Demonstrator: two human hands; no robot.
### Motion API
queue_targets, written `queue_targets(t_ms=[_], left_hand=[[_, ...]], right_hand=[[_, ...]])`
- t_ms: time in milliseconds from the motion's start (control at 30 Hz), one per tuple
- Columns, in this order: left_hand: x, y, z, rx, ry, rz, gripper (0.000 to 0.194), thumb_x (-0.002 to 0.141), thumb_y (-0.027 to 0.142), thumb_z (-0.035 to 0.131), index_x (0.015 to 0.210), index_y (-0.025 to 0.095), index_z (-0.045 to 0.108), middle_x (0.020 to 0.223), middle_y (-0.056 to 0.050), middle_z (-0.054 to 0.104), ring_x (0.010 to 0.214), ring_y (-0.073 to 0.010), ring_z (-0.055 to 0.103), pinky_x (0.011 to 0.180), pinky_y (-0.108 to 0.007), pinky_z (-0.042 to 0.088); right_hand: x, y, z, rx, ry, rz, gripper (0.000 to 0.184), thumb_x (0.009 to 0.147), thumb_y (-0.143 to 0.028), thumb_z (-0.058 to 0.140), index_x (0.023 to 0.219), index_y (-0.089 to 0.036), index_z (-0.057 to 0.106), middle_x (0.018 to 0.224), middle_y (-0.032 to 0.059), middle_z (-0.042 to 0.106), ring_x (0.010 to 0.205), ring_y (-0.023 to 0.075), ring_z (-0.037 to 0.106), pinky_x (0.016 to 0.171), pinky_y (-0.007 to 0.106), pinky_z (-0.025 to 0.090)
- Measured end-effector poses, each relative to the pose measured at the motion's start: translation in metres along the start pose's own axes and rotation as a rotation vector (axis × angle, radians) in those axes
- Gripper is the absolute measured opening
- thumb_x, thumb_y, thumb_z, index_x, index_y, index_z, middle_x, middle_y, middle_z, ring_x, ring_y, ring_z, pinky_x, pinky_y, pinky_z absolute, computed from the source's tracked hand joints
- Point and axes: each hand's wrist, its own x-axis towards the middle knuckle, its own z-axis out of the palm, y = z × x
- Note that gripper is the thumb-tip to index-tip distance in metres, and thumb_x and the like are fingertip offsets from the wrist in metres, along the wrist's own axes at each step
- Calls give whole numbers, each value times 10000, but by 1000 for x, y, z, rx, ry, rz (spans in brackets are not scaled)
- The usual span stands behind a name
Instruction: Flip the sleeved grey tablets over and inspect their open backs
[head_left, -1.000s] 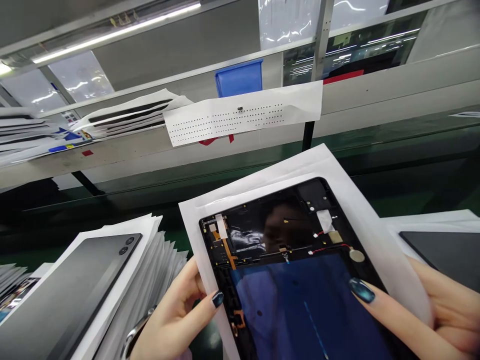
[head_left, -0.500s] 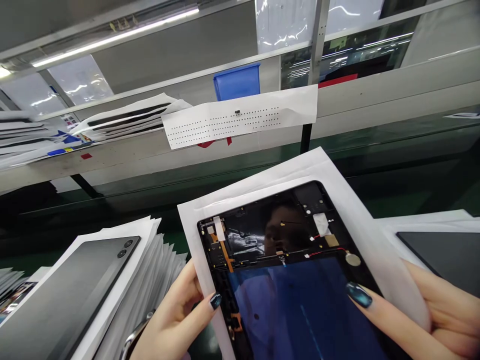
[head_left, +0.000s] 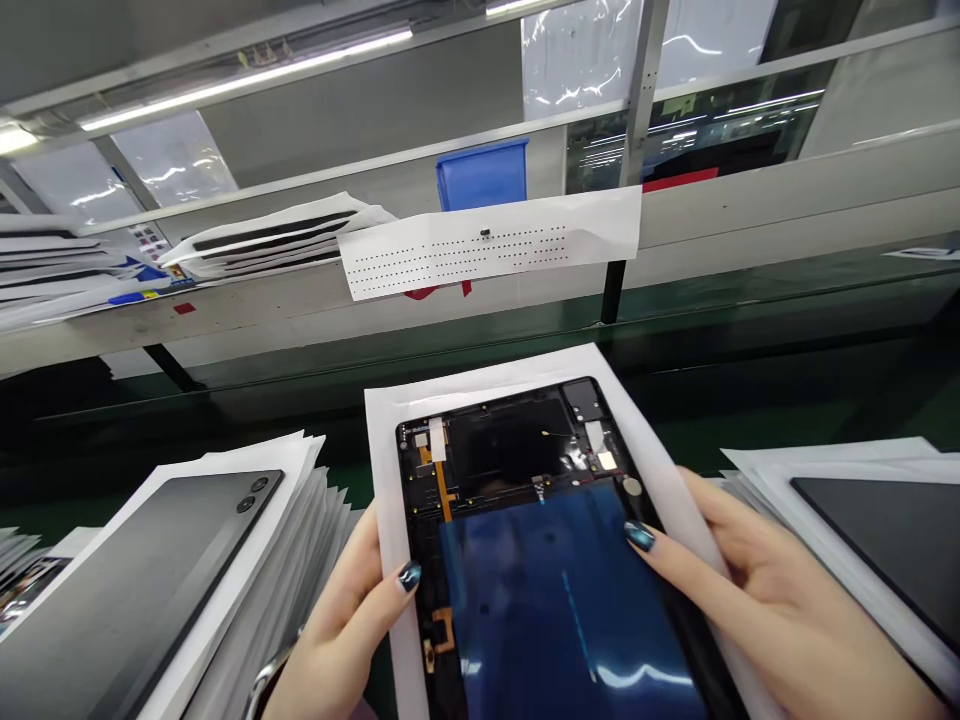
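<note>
Opened tablet gripped at both sides

The left hand and right hand close their fingers on its edges and the white sheet beneath, thumbs on top. It is between a grey panel on a white stack at left and a dark panel at right.

Tube lamp: light cast from eleven o'clock
Blue panel: streaked by glare at five
Under-shelf space: shadowed at three
</note>
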Motion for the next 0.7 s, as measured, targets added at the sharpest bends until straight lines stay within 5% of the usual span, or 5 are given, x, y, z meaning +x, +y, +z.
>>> queue_targets(t_ms=[133, 200, 367, 467, 700], left_hand=[[5, -1, 0, 23, 36, 48, 435, 765, 530, 786, 1112, 268, 782, 1455, -10, 611, 1425, -365, 404, 1168, -349, 350], [7, 0, 2, -19, 40, 33, 456, 755, 509, 804, 1153, 289, 765, 1396, -5, 659, 1411, -358, 432, 1159, -358, 371], [6, 4, 6, -69, 98, -10, 508, 674, 503, 863, 1132, 307, 767, 1351, 35, 693, 1420, -332, 433, 1164, -305, 364], [5, 8, 7, -94, 121, -137, 638, 603, 537, 884, 1173, 287, 743, 1321, 18, 717, 1389, -351, 478, 1076, -306, 478], [6, 9, 8, -96, 169, -414, 1044, 503, 593, 869, 1447, 316, 518, 1191, 10, 780, 1273, -429, 589, 917, -458, 615]], right_hand=[[10, -10, 17, 111, 89, -28, 820, 820, -562, 752, 1508, -346, 363, 1012, 77, 741, 793, 262, 735, 702, 368, 638], [12, -11, 22, 160, 128, -43, 797, 808, -533, 773, 1475, -360, 372, 1069, 67, 712, 782, 234, 711, 723, 362, 619], [20, -3, 17, 63, 20, -85, 299, 866, -534, 699, 906, -253, 606, 841, -5, 601, 656, 151, 542, 625, 261, 496], [25, 2, 14, -10, -33, -133, 464, 889, -566, 639, 644, -204, 481, 710, -17, 459, 640, 144, 431, 584, 249, 398], [23, 1, 22, -19, 63, -149, 501, 905, -586, 590, 635, -210, 401, 729, -20, 404, 648, 144, 361, 585, 262, 345]])
